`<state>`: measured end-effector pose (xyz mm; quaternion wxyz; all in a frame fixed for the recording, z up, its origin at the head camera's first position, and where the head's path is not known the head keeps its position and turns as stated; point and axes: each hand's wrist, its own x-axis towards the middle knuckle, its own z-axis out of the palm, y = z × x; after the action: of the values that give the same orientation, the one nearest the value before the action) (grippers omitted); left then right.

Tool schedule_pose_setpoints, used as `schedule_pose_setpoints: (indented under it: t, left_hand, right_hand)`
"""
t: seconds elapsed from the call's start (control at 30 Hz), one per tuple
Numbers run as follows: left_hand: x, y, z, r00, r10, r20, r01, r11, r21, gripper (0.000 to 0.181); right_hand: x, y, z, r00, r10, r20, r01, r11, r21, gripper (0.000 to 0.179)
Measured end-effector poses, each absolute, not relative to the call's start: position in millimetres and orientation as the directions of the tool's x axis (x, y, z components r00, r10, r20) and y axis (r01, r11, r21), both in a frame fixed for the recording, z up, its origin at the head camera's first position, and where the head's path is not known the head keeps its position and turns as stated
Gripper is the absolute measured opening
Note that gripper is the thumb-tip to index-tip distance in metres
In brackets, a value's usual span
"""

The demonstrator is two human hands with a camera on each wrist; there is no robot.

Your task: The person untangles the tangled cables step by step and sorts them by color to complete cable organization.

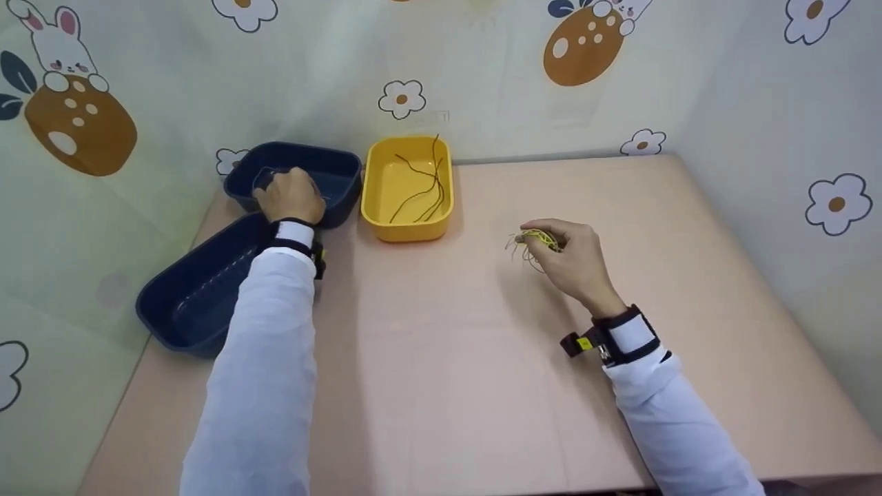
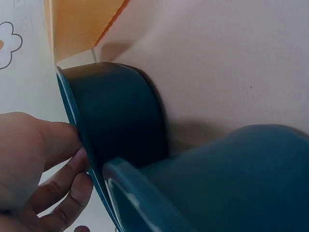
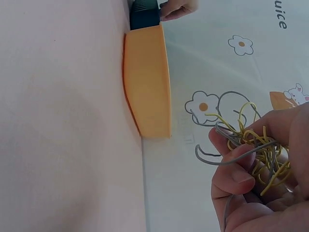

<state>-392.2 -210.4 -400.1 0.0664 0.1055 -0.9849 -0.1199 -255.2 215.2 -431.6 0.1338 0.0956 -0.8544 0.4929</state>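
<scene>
Pale pink table [image 1: 455, 386]. Standing on it: near blue tub [image 1: 189, 303], far blue tub [image 1: 343, 186], yellow tub [image 1: 410, 232] just beside the latter.

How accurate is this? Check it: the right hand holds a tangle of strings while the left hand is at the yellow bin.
Wrong bin: the left hand is at the far blue bin, as the head view shows. The right hand does hold a tangle of strings.
</scene>
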Motion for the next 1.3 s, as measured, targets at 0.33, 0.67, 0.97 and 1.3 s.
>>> schedule_pose_setpoints:
  t: [0.33,0.67,0.97,1.3]
  left_hand:
    - [-382,-207,-392,-0.969,-0.162,0.184,-0.091,0.935,0.344,0.026]
    - [-335,-131,-381,-0.911,0.058,0.408,0.323,0.715,0.620,0.021]
    - [-273,-55,-397,-0.771,0.442,0.458,0.628,0.410,0.662,0.014]
    - [-260,-20,-418,-0.702,0.389,0.596,0.711,0.417,0.566,0.012]
  right_hand:
    - [-255,214,-431,-0.943,-0.036,0.331,-0.305,0.497,-0.813,0.019]
    - [-256,214,-430,-0.957,-0.050,0.284,-0.287,0.279,-0.916,0.017]
    - [-252,211,-428,-0.960,-0.063,0.275,-0.281,0.177,-0.943,0.019]
    - [-251,208,-430,-0.942,-0.118,0.313,-0.332,0.204,-0.921,0.016]
